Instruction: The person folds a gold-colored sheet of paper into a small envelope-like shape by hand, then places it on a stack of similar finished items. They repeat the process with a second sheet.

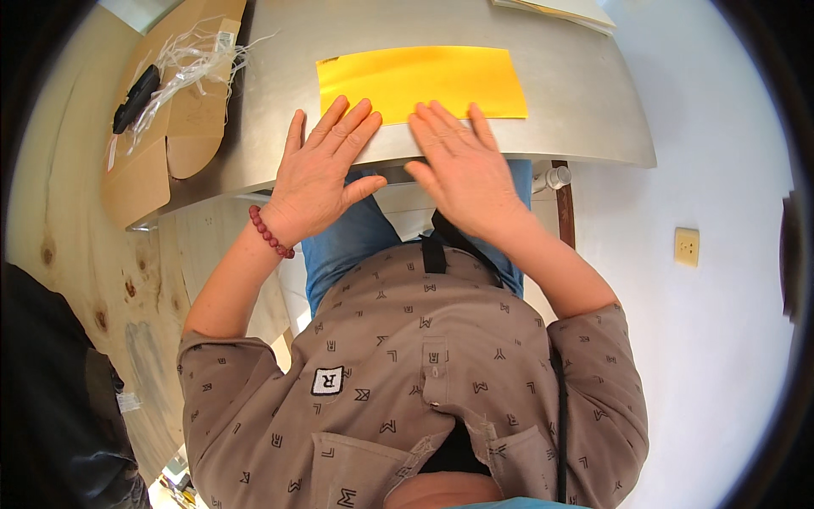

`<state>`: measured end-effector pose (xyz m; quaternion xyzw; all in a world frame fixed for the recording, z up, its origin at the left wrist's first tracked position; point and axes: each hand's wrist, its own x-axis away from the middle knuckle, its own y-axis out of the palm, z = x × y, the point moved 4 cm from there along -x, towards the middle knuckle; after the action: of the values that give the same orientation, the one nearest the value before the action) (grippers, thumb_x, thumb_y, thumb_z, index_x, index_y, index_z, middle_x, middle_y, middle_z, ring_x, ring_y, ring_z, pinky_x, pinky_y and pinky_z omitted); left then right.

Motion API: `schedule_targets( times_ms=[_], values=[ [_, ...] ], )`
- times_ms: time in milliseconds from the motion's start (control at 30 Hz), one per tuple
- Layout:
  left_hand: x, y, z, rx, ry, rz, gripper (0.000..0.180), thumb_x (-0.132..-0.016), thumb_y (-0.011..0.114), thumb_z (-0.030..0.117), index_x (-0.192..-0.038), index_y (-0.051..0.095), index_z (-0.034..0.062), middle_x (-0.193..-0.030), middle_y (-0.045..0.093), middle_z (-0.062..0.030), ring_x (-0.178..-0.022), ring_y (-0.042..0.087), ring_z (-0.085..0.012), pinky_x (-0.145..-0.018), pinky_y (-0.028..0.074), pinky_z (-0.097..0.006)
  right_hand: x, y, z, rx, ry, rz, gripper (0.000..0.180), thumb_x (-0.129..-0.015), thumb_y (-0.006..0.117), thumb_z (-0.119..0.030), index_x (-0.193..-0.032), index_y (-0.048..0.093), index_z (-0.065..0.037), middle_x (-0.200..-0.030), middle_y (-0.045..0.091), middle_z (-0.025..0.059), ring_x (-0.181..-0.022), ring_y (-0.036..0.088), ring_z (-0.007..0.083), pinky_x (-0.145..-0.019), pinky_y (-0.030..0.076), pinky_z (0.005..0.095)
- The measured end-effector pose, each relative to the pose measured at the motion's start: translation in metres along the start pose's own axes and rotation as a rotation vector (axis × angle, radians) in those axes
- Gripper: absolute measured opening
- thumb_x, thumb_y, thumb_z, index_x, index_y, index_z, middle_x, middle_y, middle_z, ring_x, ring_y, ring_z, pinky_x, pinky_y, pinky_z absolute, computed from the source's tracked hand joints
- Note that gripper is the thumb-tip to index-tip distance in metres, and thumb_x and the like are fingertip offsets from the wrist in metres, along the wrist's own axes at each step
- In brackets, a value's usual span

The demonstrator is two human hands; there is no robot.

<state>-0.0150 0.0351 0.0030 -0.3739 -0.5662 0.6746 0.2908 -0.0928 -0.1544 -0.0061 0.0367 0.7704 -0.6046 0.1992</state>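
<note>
A bright yellow rectangular sheet (pixel 424 81), paper or thin card by its look, lies flat on the metal tabletop (pixel 577 102). It has a small dark mark at its upper left corner. My left hand (pixel 322 165) is spread out, with its fingertips at the sheet's lower left edge. A red bead bracelet (pixel 270 232) circles that wrist. My right hand (pixel 466 165) also lies with fingers extended, their tips resting on the lower edge right of the middle. Neither hand grips anything; both palms face down near the table's front edge.
At the left stands an open cardboard box (pixel 197 127) with clear plastic strips (pixel 191 68) and a black object (pixel 136 99) on it. Pale sheets (pixel 564 12) lie at the far right of the table. A wall socket (pixel 687 247) is on the right.
</note>
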Motion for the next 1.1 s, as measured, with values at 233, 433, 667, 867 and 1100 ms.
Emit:
schedule_targets(
  times_ms=[233,433,667,867,1100],
  values=[
    [0.0,-0.001,0.001,0.003,0.003,0.033,0.074,-0.095,0.063,0.053,-0.156,0.043,0.0163,-0.163,0.041,-0.0034,-0.152,0.033,-0.027,-0.122,0.021,-0.06,0.038,-0.031,0.059,0.15,0.152,0.071,0.047,-0.104,0.055,-0.031,-0.142,0.056,-0.003,-0.148,0.057,0.0122,-0.143,0.048,0.0249,-0.124,0.022,0.0543],
    [0.0,-0.004,0.004,-0.009,-0.009,0.032,0.077,-0.094,0.064,0.055,-0.156,0.043,0.0149,-0.163,0.041,-0.0067,-0.153,0.032,-0.0276,-0.123,0.02,-0.056,0.036,-0.047,0.069,0.151,0.199,0.033,0.045,-0.102,0.06,-0.029,-0.139,0.059,-0.005,-0.146,0.058,0.0117,-0.142,0.048,0.0273,-0.124,0.023,0.0541],
    [-0.008,-0.007,0.054,0.067,-0.03,0.186,0.072,-0.092,0.067,0.051,-0.146,0.052,0.0064,-0.152,0.051,-0.0119,-0.138,0.046,-0.031,-0.111,0.033,-0.048,-0.004,-0.047,0.028,-0.095,-0.112,0.102,0.055,-0.088,0.076,-0.03,-0.134,0.061,-0.004,-0.143,0.06,0.0131,-0.141,0.048,0.0325,-0.123,0.026,0.0539],
    [-0.008,-0.013,0.035,0.199,-0.018,0.171,0.064,-0.092,0.068,0.049,-0.138,0.058,0.0041,-0.146,0.056,-0.0133,-0.133,0.052,-0.0301,-0.109,0.036,-0.045,-0.017,-0.02,0.02,-0.211,-0.116,0.028,0.053,-0.082,0.082,-0.026,-0.127,0.062,-0.006,-0.136,0.061,0.0121,-0.131,0.055,0.0321,-0.117,0.038,0.0518],
    [-0.01,-0.012,-0.003,0.135,0.004,0.187,0.06,-0.095,0.065,0.048,-0.138,0.06,0.0065,-0.146,0.056,-0.0106,-0.134,0.05,-0.0287,-0.109,0.037,-0.045,-0.014,-0.017,0.026,-0.222,-0.096,0.107,0.047,-0.078,0.085,-0.021,-0.118,0.065,-0.008,-0.126,0.063,0.0106,-0.12,0.06,0.0325,-0.113,0.043,0.051]
  ],
)
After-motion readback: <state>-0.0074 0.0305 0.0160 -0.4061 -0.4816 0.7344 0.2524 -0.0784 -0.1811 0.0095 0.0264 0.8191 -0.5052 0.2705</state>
